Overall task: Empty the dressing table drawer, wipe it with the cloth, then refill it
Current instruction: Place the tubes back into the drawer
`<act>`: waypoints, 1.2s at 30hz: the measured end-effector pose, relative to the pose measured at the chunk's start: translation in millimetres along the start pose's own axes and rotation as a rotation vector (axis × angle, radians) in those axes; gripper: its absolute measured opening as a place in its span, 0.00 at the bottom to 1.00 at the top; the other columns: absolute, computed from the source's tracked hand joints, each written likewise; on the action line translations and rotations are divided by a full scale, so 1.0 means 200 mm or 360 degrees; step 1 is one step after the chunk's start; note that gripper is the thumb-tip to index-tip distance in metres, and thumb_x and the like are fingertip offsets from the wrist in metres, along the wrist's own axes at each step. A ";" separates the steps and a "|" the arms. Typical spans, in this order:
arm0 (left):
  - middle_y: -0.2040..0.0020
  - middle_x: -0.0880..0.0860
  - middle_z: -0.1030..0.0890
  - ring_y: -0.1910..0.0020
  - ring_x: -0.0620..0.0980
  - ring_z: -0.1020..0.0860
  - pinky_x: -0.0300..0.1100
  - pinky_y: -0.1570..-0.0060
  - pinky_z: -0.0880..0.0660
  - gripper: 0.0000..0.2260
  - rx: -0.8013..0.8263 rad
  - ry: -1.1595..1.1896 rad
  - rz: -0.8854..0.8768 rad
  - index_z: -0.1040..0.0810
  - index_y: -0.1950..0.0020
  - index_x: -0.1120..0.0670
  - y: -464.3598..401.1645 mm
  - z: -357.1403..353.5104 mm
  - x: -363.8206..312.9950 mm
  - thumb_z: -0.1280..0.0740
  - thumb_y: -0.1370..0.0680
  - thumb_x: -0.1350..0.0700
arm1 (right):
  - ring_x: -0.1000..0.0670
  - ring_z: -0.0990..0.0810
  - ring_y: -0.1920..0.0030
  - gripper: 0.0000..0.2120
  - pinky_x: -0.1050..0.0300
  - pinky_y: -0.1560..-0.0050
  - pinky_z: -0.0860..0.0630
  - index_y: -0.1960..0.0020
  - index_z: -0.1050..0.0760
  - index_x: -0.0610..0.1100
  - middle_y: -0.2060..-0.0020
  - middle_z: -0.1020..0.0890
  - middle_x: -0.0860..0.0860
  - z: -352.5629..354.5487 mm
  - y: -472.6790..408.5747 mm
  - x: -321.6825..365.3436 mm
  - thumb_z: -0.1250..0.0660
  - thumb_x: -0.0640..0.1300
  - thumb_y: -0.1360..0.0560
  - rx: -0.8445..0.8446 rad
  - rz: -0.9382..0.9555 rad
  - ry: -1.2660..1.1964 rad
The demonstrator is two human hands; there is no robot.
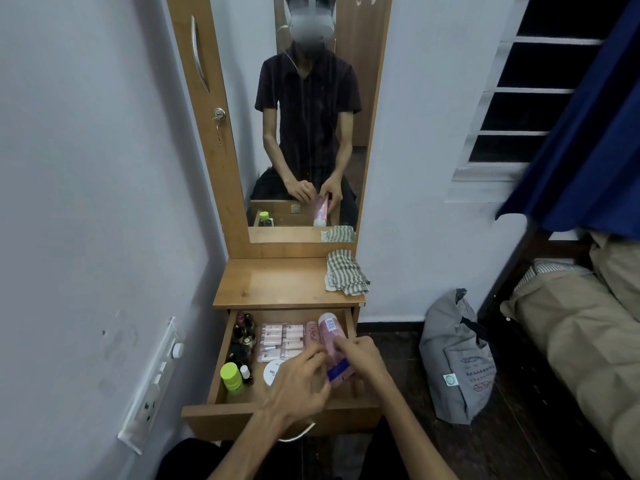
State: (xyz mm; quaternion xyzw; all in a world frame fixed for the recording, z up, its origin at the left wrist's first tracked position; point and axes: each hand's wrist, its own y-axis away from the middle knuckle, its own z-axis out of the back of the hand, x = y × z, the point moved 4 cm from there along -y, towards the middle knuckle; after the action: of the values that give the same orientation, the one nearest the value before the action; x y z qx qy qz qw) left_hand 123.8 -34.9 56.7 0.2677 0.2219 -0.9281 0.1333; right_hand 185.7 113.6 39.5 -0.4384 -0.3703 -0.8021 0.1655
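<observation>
The dressing table's wooden drawer (221, 344) is pulled out. It holds dark small bottles (242, 336), a green-capped jar (231, 375), a pack of pink-white sachets (282, 339), a round white tin (272, 370) and a pink tube (312, 332). My right hand (360, 355) grips a tall pink bottle (329, 332) with a blue label, tilted over the drawer's right side. My left hand (299, 382) hovers beside it over the drawer, fingers curled near the bottle; I cannot tell whether it touches the bottle. A striped cloth (344, 271) lies on the right of the tabletop (277, 282).
A mirror (311, 116) above the table reflects a seated person. A wall with a switch panel (152, 386) stands close on the left. A grey bag (457, 358) sits on the dark floor to the right, beside a bed (571, 323) and blue curtain (588, 116).
</observation>
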 end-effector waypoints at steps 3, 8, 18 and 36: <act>0.41 0.39 0.25 0.48 0.39 0.23 0.28 0.55 0.25 0.13 -0.0007 0.0105 0.0162 0.21 0.42 0.49 -0.02 -0.04 0.04 0.31 0.27 0.51 | 0.56 0.16 0.61 0.15 0.67 0.67 0.26 0.52 0.24 0.51 0.60 0.18 0.55 -0.01 -0.01 -0.01 0.29 0.62 0.26 -0.0096 0.0090 0.0247; 0.44 0.39 0.23 0.45 0.41 0.22 0.39 0.50 0.19 0.09 -0.0045 0.0519 0.0565 0.17 0.50 0.51 -0.07 -0.14 0.13 0.28 0.30 0.58 | 0.56 0.17 0.62 0.18 0.66 0.66 0.23 0.48 0.25 0.50 0.61 0.21 0.56 -0.02 -0.05 -0.01 0.26 0.60 0.28 -0.0206 0.0180 0.0517; 0.34 0.46 0.25 0.37 0.47 0.24 0.43 0.36 0.24 0.19 0.0202 0.0863 0.1107 0.16 0.42 0.56 -0.10 -0.28 0.27 0.26 0.32 0.67 | 0.54 0.21 0.57 0.23 0.66 0.65 0.28 0.36 0.24 0.44 0.48 0.18 0.49 -0.09 -0.16 -0.04 0.25 0.53 0.26 -0.0262 0.0196 0.0928; 0.45 0.53 0.15 0.45 0.49 0.18 0.47 0.40 0.21 0.22 0.0365 0.0982 0.1316 0.22 0.35 0.56 -0.08 -0.31 0.30 0.33 0.29 0.63 | 0.53 0.24 0.56 0.17 0.60 0.55 0.27 0.35 0.28 0.47 0.45 0.18 0.48 -0.19 -0.15 0.00 0.33 0.53 0.19 -0.0363 0.0418 0.1098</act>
State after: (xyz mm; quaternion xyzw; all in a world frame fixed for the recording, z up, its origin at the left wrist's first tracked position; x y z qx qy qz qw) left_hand 96.4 0.7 -18.6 0.6065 0.0236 -0.6944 0.3864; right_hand 145.6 106.3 12.5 -0.2021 -0.1420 -0.9104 0.3320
